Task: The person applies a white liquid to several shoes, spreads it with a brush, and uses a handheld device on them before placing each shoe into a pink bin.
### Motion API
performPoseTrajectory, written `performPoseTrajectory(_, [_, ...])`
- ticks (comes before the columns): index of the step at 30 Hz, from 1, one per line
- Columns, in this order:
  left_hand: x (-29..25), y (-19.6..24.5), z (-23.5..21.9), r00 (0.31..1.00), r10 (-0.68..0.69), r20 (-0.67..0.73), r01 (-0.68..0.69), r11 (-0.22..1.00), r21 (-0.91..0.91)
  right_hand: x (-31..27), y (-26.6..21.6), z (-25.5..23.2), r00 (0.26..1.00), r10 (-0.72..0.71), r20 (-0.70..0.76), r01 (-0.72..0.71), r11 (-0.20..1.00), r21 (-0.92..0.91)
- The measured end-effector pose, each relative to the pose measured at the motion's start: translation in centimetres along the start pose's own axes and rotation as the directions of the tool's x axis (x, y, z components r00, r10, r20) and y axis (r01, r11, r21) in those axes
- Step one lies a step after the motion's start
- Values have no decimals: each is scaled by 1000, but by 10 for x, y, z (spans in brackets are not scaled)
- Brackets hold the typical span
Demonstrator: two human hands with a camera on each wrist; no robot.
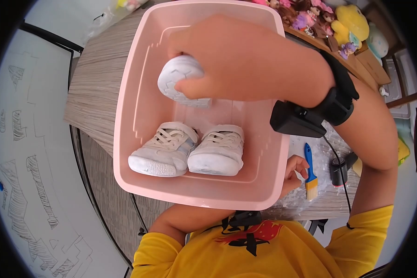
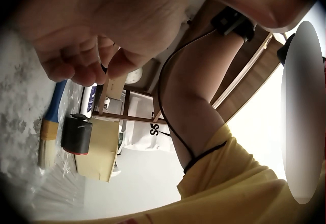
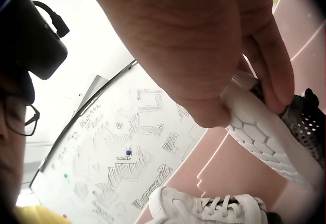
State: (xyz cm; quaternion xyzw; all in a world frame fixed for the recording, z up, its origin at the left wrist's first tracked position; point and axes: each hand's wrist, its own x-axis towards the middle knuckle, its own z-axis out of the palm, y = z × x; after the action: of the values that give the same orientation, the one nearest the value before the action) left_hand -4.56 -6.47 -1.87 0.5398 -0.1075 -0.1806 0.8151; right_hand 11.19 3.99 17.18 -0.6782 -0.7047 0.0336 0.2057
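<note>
My right hand (image 1: pixel 245 60) grips a sneaker with a white sole (image 1: pixel 183 78), held sole-up over the far half of the pink plastic tub (image 1: pixel 201 197). In the right wrist view this sneaker's sole (image 3: pixel 260 135) has a hexagon pattern, and a dark perforated upper shows beside my fingers. Two white lace-up sneakers, the left one (image 1: pixel 164 150) and the right one (image 1: pixel 217 150), sit side by side in the near half of the tub. My left hand (image 1: pixel 294 175) is beside the tub's right wall, fingers loosely bent and holding nothing; its forearm passes beneath the tub's near edge.
Right of the tub, a blue-handled paintbrush (image 1: pixel 309 171) and a dark cylinder (image 1: pixel 338 172) are on the plastic-covered tabletop (image 1: pixel 292 199). Dolls and a yellow plush toy (image 1: pixel 350 24) crowd the far right. A whiteboard (image 1: pixel 28 153) with drawings stands at left.
</note>
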Motion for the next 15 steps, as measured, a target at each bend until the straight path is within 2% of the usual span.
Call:
performPoseTrajectory(10, [-2, 10, 4, 1000, -11, -10, 13, 994, 113, 0, -27, 17, 996, -24, 80, 25, 1000, -4])
performPoseTrajectory(15, [-1, 4, 4, 1000, -19, 0, 19, 997, 81, 1, -20, 17, 983, -30, 183, 9, 994, 111])
